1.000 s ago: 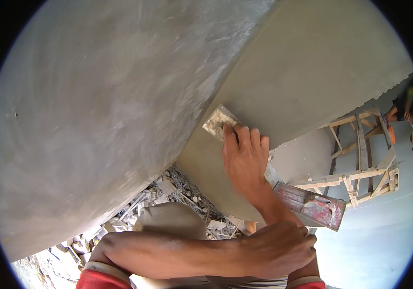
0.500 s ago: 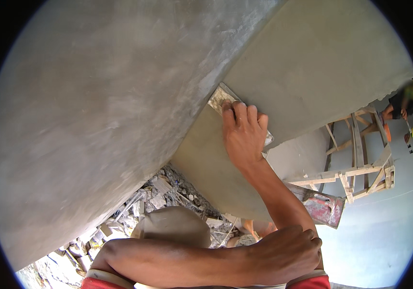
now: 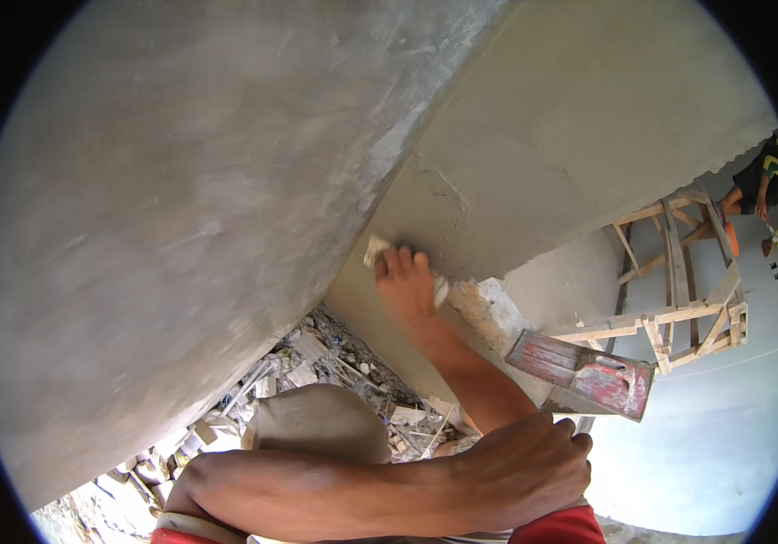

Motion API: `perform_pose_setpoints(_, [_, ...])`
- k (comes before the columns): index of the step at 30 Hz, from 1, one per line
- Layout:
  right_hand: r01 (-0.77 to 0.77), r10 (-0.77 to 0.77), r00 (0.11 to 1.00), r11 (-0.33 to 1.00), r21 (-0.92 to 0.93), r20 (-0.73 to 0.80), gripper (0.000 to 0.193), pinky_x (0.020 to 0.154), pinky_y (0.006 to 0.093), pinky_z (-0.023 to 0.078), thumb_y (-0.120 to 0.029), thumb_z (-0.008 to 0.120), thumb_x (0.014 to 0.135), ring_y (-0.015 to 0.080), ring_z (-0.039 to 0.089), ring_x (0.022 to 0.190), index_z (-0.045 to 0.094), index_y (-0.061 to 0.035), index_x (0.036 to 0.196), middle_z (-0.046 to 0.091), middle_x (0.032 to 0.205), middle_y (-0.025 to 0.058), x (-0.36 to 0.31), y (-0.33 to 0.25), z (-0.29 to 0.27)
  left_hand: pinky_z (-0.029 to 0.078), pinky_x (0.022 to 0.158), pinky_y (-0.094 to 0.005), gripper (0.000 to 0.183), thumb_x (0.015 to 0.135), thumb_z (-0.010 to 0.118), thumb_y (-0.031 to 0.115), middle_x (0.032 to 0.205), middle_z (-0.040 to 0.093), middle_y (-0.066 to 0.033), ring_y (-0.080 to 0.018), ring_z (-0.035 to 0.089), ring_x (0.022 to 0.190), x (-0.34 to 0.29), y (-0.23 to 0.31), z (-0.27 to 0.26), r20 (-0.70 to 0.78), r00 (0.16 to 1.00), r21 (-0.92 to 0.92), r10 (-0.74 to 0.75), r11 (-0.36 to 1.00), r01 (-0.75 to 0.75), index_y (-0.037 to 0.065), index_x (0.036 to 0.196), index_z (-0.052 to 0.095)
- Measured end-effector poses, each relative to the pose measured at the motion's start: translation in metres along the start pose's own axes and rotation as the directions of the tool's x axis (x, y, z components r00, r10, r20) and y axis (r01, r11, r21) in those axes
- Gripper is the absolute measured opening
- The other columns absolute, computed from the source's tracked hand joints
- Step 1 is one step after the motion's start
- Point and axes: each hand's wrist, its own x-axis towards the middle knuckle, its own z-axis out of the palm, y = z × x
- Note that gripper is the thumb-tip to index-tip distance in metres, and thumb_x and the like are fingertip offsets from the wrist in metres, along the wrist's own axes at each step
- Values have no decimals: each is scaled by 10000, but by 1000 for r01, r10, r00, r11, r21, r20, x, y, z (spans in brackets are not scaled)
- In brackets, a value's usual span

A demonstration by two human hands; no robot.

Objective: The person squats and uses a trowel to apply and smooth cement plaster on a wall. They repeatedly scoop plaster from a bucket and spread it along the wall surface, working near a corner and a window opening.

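My right hand [image 3: 407, 286] reaches across to the far wall and grips a small rectangular plastering float [image 3: 375, 250], its back crusted pale. The float lies against the fresh grey plaster [image 3: 534, 154], close to the inside corner. Ridges and rough marks show in the plaster just above it. My left arm crosses low in front of me, passing over the right arm. My left hand [image 3: 534, 462] is closed in a fist; whatever its fingers hold, if anything, is hidden. Beyond that fist lies a worn red board [image 3: 579, 372] with a slotted handle.
A smooth grey wall [image 3: 180, 181] fills the left side. Rubble and broken pieces [image 3: 335, 358] cover the ground below. A wooden trestle frame [image 3: 675, 272] stands at the right, with another person [image 3: 761, 186] beyond it. A grey-brown cap-like rounded shape [image 3: 321, 422] is near my left forearm.
My right hand has moved the float down and left along the corner, uncovering ridged plaster and a rough patch of wall. More of the red board shows. The left fist has shifted slightly left.
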Motion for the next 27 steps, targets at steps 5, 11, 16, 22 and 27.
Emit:
perform_pose_setpoints(5, [-50, 40, 992, 995, 85, 116, 343, 806, 414, 398, -158, 662, 837, 232, 577, 960, 747, -48, 1151, 637, 1041, 73, -20, -25, -29, 538, 700, -328, 140, 839, 672, 152, 848, 670, -83, -229, 676, 848, -11, 5, -4, -9, 1000, 42, -9, 999, 9, 22, 846, 720])
perform_pose_setpoints(11, [-247, 254, 955, 967, 68, -153, 352, 811, 428, 382, -134, 681, 888, 242, 561, 977, 732, -116, 1235, 632, 1091, 36, 11, 33, -126, 526, 670, -346, 135, 847, 652, 155, 881, 630, -89, -224, 641, 854, -15, 2, 7, -172, 985, -7, 18, 1000, -19, 31, 811, 692])
perform_pose_setpoints(16, [-288, 288, 922, 957, 40, -260, 350, 819, 429, 373, -130, 716, 880, 261, 556, 964, 730, -122, 1230, 632, 1094, 19, 32, 63, -163, 530, 681, -366, 147, 844, 644, 163, 876, 589, -91, -232, 621, 866, -16, 1, 14, -115, 993, -64, -19, 998, 12, 30, 791, 674])
perform_pose_setpoints(22, [-327, 326, 897, 944, 48, -299, 353, 806, 415, 372, -112, 706, 885, 257, 560, 956, 728, -128, 1238, 642, 1104, 24, 45, 69, -154, 530, 685, -367, 149, 830, 652, 158, 866, 605, -97, -235, 627, 853, -20, 1, 12, -171, 985, -81, -35, 996, 21, 20, 780, 683])
perform_pose_setpoints(27, [-281, 283, 899, 958, 53, -334, 313, 785, 410, 381, -118, 676, 904, 254, 555, 927, 729, -118, 1213, 636, 1069, 30, 38, 59, -110, 553, 635, -395, 182, 823, 655, 150, 785, 721, -106, -248, 715, 773, -20, -1, 8, -436, 898, 60, 50, 998, -26, 37, 711, 744])
